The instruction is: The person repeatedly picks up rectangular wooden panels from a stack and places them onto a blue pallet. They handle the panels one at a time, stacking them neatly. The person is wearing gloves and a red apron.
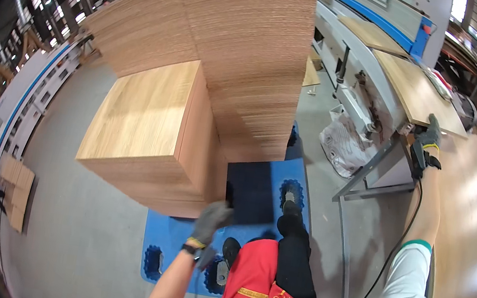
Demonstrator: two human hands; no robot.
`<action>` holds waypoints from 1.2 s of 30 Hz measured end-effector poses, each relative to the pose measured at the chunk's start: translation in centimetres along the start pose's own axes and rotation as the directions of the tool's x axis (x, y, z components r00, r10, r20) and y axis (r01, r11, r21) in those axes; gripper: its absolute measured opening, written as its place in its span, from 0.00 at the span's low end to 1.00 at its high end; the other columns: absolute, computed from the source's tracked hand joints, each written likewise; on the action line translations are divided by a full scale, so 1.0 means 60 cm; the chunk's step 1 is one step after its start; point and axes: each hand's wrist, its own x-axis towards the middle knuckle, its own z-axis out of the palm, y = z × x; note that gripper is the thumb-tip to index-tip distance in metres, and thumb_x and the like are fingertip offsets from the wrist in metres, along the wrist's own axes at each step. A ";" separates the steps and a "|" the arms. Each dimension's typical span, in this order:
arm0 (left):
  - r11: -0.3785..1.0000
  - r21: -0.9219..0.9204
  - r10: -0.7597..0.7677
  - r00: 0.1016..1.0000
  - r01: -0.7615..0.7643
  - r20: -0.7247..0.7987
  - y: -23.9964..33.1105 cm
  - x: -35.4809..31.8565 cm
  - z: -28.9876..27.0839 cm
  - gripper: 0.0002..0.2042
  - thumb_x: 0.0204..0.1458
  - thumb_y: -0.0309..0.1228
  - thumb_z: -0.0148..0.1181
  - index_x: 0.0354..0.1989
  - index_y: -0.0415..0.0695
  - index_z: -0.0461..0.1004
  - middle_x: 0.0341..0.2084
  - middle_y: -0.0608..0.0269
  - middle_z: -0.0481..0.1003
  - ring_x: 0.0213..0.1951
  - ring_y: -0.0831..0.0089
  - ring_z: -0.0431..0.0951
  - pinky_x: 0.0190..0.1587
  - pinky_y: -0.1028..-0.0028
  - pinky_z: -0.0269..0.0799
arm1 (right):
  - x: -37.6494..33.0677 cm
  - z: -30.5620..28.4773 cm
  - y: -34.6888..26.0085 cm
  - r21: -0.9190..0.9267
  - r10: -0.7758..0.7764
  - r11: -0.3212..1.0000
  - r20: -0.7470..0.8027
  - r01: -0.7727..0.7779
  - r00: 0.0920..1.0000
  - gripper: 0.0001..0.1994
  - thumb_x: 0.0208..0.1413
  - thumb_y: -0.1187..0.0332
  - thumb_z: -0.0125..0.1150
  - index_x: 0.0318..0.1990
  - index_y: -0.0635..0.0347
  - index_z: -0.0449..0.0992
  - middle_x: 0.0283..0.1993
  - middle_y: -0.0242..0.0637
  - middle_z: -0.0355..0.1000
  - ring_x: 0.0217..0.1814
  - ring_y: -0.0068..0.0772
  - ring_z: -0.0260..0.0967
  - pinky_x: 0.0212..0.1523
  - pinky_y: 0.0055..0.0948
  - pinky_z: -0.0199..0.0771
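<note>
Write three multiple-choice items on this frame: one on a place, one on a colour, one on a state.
1. Where is the left hand?
A. At the lower corner of the shorter stack of wood panels
B. On the machine table
C. Flat on the floor

2. What colour is the pallet under the stacks?
A. Green
B. Blue
C. Yellow

3. What is the right hand doing?
A. Hanging free at the side
B. Gripping the edge of the large board at the person's right
C. Pressing a button

Answers: 1 A, the gloved fingers meet the stack's corner; 2 B, blue plastic shows below the stacks; 3 B, the gloved fingers wrap the board's far edge.
</note>
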 end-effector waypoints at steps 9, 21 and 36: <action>0.675 -0.143 0.729 0.624 -0.724 0.281 0.265 0.127 0.414 0.17 0.63 0.33 0.50 0.58 0.42 0.66 0.53 0.56 0.71 0.51 0.68 0.74 0.53 0.69 0.72 | -0.305 -0.098 -0.068 0.042 0.099 0.993 0.165 -0.107 0.981 0.17 0.59 0.65 0.59 0.54 0.62 0.70 0.45 0.41 0.74 0.43 0.34 0.73 0.41 0.29 0.76; 0.658 0.003 0.716 0.627 -0.753 0.307 0.256 -0.130 0.509 0.17 0.46 0.27 0.66 0.45 0.43 0.73 0.40 0.53 0.77 0.40 0.60 0.77 0.42 0.70 0.75 | -0.817 -0.269 -0.164 0.597 0.344 0.710 0.168 -0.373 0.924 0.24 0.62 0.52 0.55 0.57 0.61 0.68 0.57 0.40 0.69 0.59 0.41 0.67 0.55 0.44 0.71; 0.319 0.696 0.870 0.491 -0.643 0.054 0.211 -0.271 -0.019 0.20 0.42 0.31 0.72 0.44 0.43 0.74 0.40 0.60 0.76 0.46 0.65 0.76 0.46 0.68 0.74 | -0.868 -0.131 -0.233 0.258 0.305 0.810 0.581 -0.527 0.754 0.21 0.61 0.65 0.56 0.59 0.66 0.65 0.51 0.42 0.72 0.49 0.36 0.74 0.45 0.37 0.79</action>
